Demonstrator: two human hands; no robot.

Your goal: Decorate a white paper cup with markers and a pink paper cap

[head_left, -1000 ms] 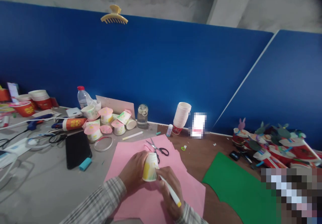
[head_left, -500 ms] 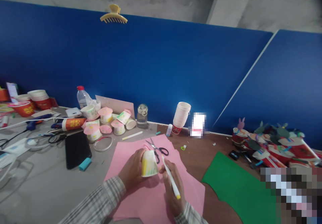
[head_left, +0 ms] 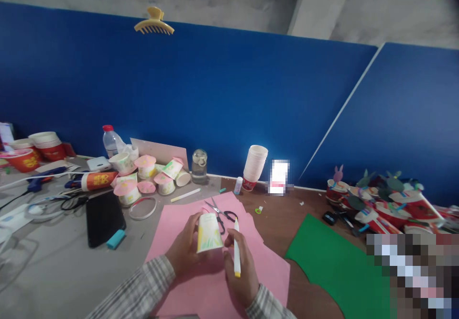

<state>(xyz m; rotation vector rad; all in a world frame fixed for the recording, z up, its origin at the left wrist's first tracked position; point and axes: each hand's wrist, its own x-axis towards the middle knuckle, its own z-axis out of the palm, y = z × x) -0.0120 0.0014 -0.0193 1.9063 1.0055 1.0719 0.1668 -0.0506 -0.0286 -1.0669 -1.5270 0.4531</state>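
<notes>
My left hand (head_left: 186,242) grips an upside-down paper cup (head_left: 209,233) from its left side. The cup is white, with yellow colouring and green grass-like strokes. In my right hand (head_left: 242,266) is a white marker (head_left: 237,249) with a yellow end, held upright between the fingers, its tip pointing away from me and apart from the cup. Both hands are over pink paper sheets (head_left: 172,271). Scissors (head_left: 221,214) with black handles lie on the paper just beyond the cup, partly hidden by it.
Decorated paper cups (head_left: 145,168) with pink discs stand at the back left, beside a glass jar (head_left: 199,167). A black phone (head_left: 105,218) lies left. Stacked white cups (head_left: 256,162) and a glue stick (head_left: 238,185) stand behind. Green sheet (head_left: 330,261) lies right.
The cup has turned in my left hand, showing more green strokes and less yellow. My right hand has swung the marker more upright. The view has shifted slightly.
</notes>
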